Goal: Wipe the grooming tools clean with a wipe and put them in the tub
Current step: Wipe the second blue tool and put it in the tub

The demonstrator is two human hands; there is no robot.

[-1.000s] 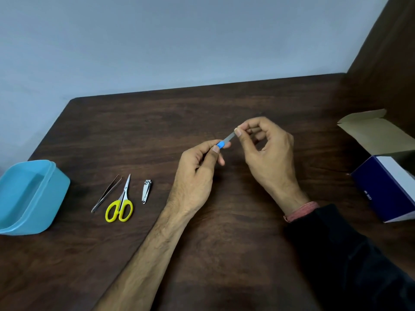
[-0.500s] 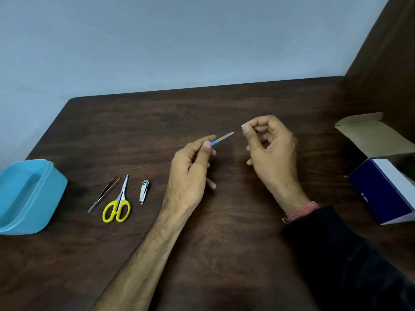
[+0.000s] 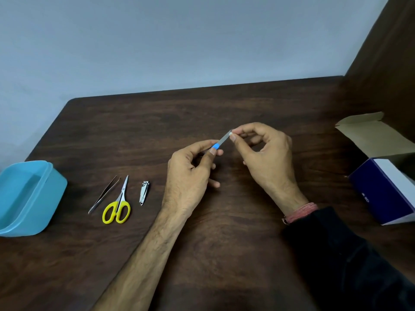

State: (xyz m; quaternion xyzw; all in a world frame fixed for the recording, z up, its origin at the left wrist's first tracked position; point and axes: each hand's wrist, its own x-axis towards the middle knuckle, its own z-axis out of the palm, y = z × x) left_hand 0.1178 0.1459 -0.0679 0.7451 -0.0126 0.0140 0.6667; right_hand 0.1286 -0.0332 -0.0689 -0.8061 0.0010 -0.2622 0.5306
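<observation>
Above the middle of the dark wooden table (image 3: 224,232), a nail file (image 3: 222,141) with a blue handle slants up to the right, its long axis bridging both hands. The left hand (image 3: 190,176) pinches the blue end; the right hand (image 3: 267,158) pinches the metal tip, a white scrap, probably the wipe, between thumb and forefinger. Tweezers (image 3: 104,194), yellow scissors (image 3: 118,205) and nail clipper (image 3: 143,193) lie unwiped, near the blue tub (image 3: 48,198) at far left.

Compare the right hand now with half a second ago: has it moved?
Yes. The right hand has closed back toward the left hand, away from the box, and now pinches the nail file tip.
</observation>
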